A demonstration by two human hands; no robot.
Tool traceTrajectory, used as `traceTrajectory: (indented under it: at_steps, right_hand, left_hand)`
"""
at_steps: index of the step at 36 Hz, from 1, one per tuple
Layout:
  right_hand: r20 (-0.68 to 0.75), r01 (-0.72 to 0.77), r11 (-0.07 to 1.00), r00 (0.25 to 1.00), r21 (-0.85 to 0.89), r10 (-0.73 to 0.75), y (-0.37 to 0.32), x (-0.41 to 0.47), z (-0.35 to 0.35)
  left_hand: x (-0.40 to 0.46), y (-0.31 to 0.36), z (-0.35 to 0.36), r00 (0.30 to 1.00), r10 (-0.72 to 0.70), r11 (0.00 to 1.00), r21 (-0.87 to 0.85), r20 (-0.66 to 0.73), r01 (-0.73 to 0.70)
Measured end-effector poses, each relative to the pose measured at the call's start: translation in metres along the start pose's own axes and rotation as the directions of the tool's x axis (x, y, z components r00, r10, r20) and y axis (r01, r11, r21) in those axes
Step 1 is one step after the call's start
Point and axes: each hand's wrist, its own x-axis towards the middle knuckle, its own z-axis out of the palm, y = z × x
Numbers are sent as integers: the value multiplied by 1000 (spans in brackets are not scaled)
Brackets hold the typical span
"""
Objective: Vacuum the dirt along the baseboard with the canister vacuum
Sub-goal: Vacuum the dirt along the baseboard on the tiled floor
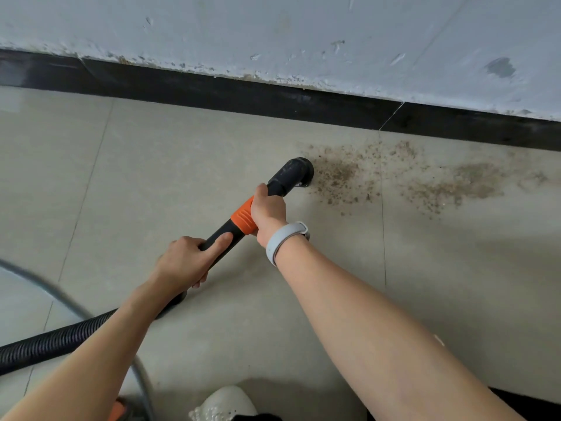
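A black vacuum wand (282, 180) with an orange collar (242, 218) slants across the beige tiled floor. Its round nozzle (299, 170) rests on the floor at the left edge of a brown dirt patch (343, 174). More dirt (461, 186) spreads to the right, just below the black baseboard (243, 95). My right hand (268, 212) grips the wand at the orange collar. My left hand (188, 262) grips it lower down, where the ribbed black hose (54, 341) joins it.
A scuffed white wall (303, 34) rises above the baseboard. A grey cable (91, 317) curves over the floor at the lower left. A white shoe (226, 404) shows at the bottom edge, and a bit of orange (117, 410) sits beside it.
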Motion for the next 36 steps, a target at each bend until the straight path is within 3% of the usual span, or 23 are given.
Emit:
traceTrajectory:
  at_steps: [11, 19, 26, 36]
  right_hand:
    - [-106, -42, 991, 993, 124, 55, 47, -13, -24]
    - [-147, -88, 949, 979, 304, 138, 74, -19, -40]
    - [-170, -68, 930, 976, 360, 138, 70, -12, -63]
    - [-103, -25, 965, 993, 262, 54, 52, -7, -41]
  left_hand:
    - [-19, -3, 20, 993, 61, 986, 150, 98, -76]
    - [-27, 2, 27, 979, 77, 954, 271, 187, -127]
    - [-27, 31, 37, 976, 151, 905, 377, 155, -199]
    - [-23, 13, 32, 992, 123, 937, 330, -13, -112]
